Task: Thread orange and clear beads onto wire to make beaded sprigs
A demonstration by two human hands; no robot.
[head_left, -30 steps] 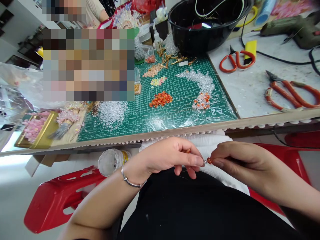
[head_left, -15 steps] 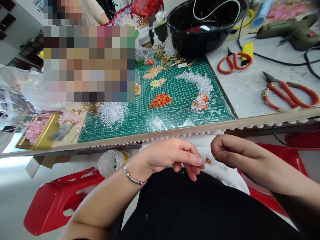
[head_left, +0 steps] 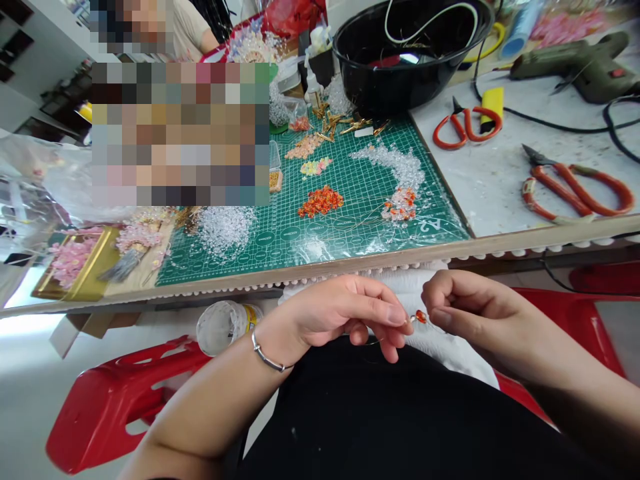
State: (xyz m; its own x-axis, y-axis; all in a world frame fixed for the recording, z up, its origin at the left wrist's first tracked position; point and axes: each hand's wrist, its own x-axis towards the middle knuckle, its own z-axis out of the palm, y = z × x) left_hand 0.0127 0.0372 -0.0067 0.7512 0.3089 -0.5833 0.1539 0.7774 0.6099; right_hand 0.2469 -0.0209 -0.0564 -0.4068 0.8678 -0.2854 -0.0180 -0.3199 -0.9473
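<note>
Below the middle of the frame, in front of the table edge, the left hand is pinching a small beaded wire between thumb and fingers, its orange end showing just past the fingertips. The right hand, just beside it, is holding its fingers curled close together; a fine strand seems to be running towards them, but whether they are gripping it cannot be told.

As for progress, orange beading is already sitting on the wire, so the piece is looking partly made; the left fingers are hiding any more of it. Left unstrung, an orange bead heap is lying mid-frame on the green mat, with a clear bead heap to its left and a mixed orange-and-clear pile to its right. Pliers are resting untouched at the right of the frame.
</note>
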